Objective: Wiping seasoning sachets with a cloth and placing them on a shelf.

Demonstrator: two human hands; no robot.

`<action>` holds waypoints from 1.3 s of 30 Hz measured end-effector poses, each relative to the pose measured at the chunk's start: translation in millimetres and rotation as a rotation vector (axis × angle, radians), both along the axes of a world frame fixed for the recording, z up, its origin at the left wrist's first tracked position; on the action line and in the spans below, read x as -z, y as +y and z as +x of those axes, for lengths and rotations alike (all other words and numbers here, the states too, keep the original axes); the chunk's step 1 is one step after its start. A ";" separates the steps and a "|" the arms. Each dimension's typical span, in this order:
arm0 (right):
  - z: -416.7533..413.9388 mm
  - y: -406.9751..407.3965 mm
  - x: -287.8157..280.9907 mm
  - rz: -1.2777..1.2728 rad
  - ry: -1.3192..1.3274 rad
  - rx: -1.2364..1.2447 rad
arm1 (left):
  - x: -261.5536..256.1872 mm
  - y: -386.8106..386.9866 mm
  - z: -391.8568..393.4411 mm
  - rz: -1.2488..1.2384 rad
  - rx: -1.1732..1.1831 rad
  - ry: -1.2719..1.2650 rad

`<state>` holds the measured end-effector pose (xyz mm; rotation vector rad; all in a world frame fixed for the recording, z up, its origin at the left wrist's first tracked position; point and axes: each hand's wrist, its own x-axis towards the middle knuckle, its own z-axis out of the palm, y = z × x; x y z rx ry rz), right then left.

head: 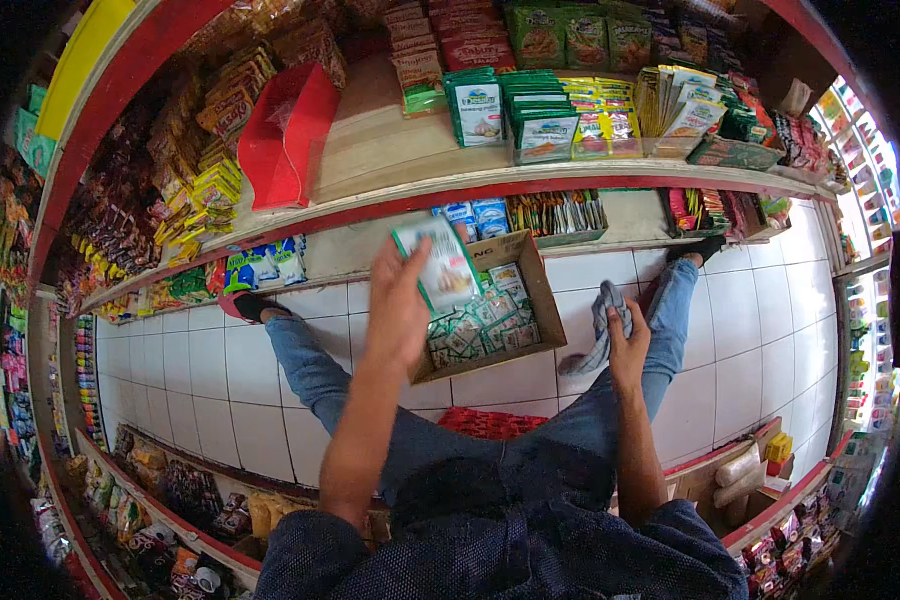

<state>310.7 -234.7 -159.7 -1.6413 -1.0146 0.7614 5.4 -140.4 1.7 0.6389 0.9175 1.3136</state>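
My left hand (400, 304) grips a white and green seasoning packet (442, 266) with garlic pictured on it, held above the near-left side of an open cardboard box (549, 307). Many small green and white sachets (495, 319) fill the bottom of that box, which sits on the tiled floor between my legs. Off to the right of the box, my right hand (628, 337) is closed around a grey cloth (596, 345) that hangs down. Similar packets (478, 112) stand in a row on the wooden shelf in front of me.
A red display holder (285, 139) rests on the shelf, left of yellow packets (604, 120). The lower shelf bears blue and white packs (472, 217) and a tray of upright sachets (559, 214). Behind me runs another stocked shelf (195, 517). White tiles (735, 322) surround my feet.
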 end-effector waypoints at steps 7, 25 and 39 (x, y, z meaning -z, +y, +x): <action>23.1 -4.9 60.4 -0.023 0.670 0.220 | -55.4 115.5 6.7 0.553 -0.039 0.582; 18.9 0.5 67.7 -0.127 0.679 0.119 | -8.3 195.8 11.3 0.630 0.057 1.075; 27.9 -3.0 83.1 -0.193 0.533 0.154 | 118.5 52.0 -12.9 0.690 0.127 1.195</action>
